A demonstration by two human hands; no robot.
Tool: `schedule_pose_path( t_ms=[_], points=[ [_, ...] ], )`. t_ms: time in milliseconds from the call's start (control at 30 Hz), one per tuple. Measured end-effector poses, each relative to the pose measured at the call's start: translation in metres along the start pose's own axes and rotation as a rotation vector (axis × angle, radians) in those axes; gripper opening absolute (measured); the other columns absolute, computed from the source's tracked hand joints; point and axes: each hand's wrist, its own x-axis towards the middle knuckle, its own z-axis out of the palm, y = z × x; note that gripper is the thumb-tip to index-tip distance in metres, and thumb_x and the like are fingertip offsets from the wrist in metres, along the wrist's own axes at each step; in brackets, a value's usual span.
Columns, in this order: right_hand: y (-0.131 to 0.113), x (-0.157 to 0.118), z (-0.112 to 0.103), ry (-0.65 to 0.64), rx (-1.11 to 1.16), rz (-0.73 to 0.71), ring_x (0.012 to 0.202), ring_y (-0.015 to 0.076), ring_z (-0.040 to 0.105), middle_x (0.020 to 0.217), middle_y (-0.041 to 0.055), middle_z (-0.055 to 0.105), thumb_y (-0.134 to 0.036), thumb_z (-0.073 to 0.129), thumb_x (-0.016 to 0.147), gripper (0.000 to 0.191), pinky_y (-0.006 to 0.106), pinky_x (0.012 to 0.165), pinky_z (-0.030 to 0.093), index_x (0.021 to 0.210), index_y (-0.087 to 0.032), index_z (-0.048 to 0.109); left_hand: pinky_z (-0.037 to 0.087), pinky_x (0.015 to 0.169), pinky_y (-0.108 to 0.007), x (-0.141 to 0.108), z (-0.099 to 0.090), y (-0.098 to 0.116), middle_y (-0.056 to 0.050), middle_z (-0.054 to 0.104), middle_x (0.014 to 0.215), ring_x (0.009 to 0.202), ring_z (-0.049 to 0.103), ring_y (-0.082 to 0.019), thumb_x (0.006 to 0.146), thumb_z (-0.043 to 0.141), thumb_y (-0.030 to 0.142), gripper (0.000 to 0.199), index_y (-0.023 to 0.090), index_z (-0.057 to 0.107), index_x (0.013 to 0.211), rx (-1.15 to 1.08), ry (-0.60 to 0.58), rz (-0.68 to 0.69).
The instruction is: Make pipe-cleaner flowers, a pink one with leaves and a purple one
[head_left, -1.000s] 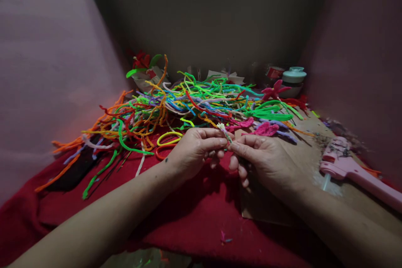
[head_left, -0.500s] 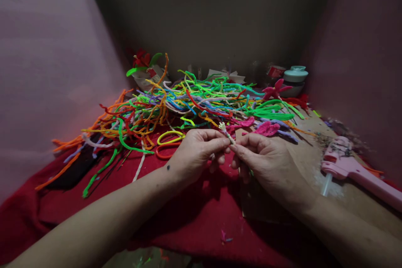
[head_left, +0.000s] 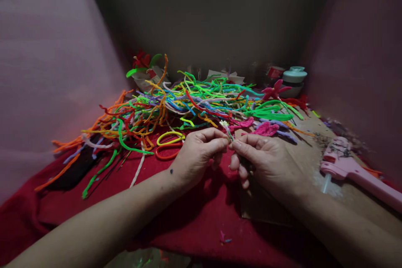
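White-tufted stem (head_left: pixel 229 132), just one, slants up between two hands, pinched by the left hand (head_left: pixel 199 153) and the right hand (head_left: pixel 271 161), thumb against forefinger. Beyond the fingertips sprawl pipe cleaners (head_left: pixel 194 102), too tangled to count; one pair of scissors (head_left: pixel 168 144) lies just left, one pink glue gun (head_left: pixel 342 161) well right. Red cloth (head_left: pixel 188 222) leaves room below the fingers, down to its front edge. Green lines the stem, which looked whiter half a second ago.

There's 2 hands (head_left: pixel 201 150) (head_left: pixel 266 155), 1 wht-tipped bndl (head_left: pixel 225 126), 1 pr scissors (head_left: pixel 169 145), 1 glue gun (head_left: pixel 341 169).
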Motion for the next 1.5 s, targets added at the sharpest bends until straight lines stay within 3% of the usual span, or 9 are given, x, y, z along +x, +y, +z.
schedule_pose_path(
  t_ms=[167, 333, 433, 633, 767, 933, 1167, 1300, 1500],
  points=[
    [0.001, 0.003, 0.0, -0.044, 0.067, -0.012, 0.033, 0.0059, 0.048, 0.051, -0.003, 0.062, -0.038, 0.066, 0.076, 0.026, 0.016, 0.03, 0.042, 0.065, -0.017, 0.056, 0.035, 0.049, -0.019, -0.004, 0.0, 0.002, 0.003, 0.055, 0.058, 0.05, 0.043, -0.006, 0.075, 0.058, 0.018, 0.009, 0.012, 0.064, 0.072, 0.321, 0.116, 0.203],
    [0.005, 0.003, -0.001, -0.102, 0.105, -0.03, 0.031, 0.0054, 0.046, 0.047, -0.0034, 0.059, -0.035, 0.066, 0.077, 0.026, 0.015, 0.029, 0.04, 0.062, -0.016, 0.056, 0.037, 0.051, -0.019, -0.007, -0.001, -0.001, 0.002, 0.057, 0.061, 0.052, 0.046, -0.006, 0.076, 0.057, 0.015, 0.01, 0.013, 0.064, 0.069, 0.455, 0.152, 0.387],
    [0.005, 0.004, -0.003, -0.103, 0.133, -0.034, 0.033, 0.0058, 0.048, 0.05, -0.0029, 0.061, -0.034, 0.065, 0.078, 0.024, 0.015, 0.03, 0.042, 0.065, -0.016, 0.057, 0.036, 0.048, -0.019, -0.006, -0.003, -0.002, 0.004, 0.054, 0.056, 0.048, 0.044, -0.006, 0.077, 0.058, 0.018, 0.008, 0.014, 0.064, 0.072, 0.306, 0.105, 0.324],
    [0.002, 0.008, -0.005, -0.122, 0.173, -0.049, 0.031, 0.0058, 0.046, 0.047, -0.0026, 0.059, -0.03, 0.064, 0.078, 0.023, 0.016, 0.03, 0.041, 0.063, -0.015, 0.056, 0.034, 0.04, -0.018, 0.005, -0.008, -0.002, 0.005, 0.054, 0.058, 0.041, 0.043, -0.005, 0.077, 0.063, 0.025, 0.01, 0.015, 0.062, 0.078, -0.168, 0.048, 0.059],
    [0.002, 0.004, -0.003, -0.08, 0.105, -0.033, 0.034, 0.0058, 0.048, 0.05, -0.0031, 0.06, -0.035, 0.066, 0.077, 0.024, 0.015, 0.032, 0.041, 0.067, -0.016, 0.056, 0.031, 0.038, -0.017, 0.004, -0.007, 0.0, 0.004, 0.054, 0.058, 0.04, 0.041, -0.003, 0.075, 0.068, 0.037, 0.023, 0.015, 0.061, 0.075, -0.112, -0.012, -0.017],
    [0.003, -0.001, 0.0, -0.006, 0.038, -0.061, 0.035, 0.0051, 0.047, 0.052, -0.0035, 0.06, -0.04, 0.065, 0.078, 0.027, 0.014, 0.033, 0.04, 0.07, -0.017, 0.055, 0.028, 0.04, -0.016, -0.004, -0.003, 0.004, 0.005, 0.048, 0.049, 0.041, 0.038, -0.003, 0.079, 0.065, 0.031, 0.02, 0.013, 0.06, 0.072, -0.026, -0.018, -0.006],
    [0.006, 0.005, -0.002, -0.134, 0.164, -0.024, 0.03, 0.0055, 0.045, 0.047, -0.0026, 0.059, -0.031, 0.063, 0.079, 0.025, 0.015, 0.03, 0.04, 0.062, -0.015, 0.056, 0.027, 0.039, -0.018, 0.0, -0.003, -0.001, 0.007, 0.046, 0.051, 0.039, 0.036, -0.003, 0.077, 0.064, 0.025, 0.013, 0.015, 0.058, 0.071, -0.155, -0.03, -0.012],
    [0.009, 0.006, -0.003, -0.147, 0.202, -0.001, 0.029, 0.0052, 0.044, 0.045, -0.0022, 0.057, -0.031, 0.061, 0.081, 0.026, 0.014, 0.029, 0.037, 0.061, -0.015, 0.056, 0.029, 0.043, -0.019, -0.003, 0.0, 0.0, 0.006, 0.047, 0.051, 0.044, 0.037, -0.004, 0.076, 0.063, 0.025, 0.014, 0.014, 0.059, 0.068, 0.104, 0.08, 0.101],
    [0.009, 0.003, 0.002, -0.131, 0.223, 0.003, 0.031, 0.0058, 0.044, 0.046, -0.0024, 0.057, -0.03, 0.064, 0.078, 0.024, 0.015, 0.03, 0.039, 0.061, -0.015, 0.055, 0.034, 0.049, -0.019, -0.008, -0.001, 0.0, 0.003, 0.054, 0.057, 0.051, 0.043, -0.007, 0.075, 0.058, 0.018, 0.013, 0.016, 0.057, 0.063, 0.531, 0.179, 0.391]
  ],
)
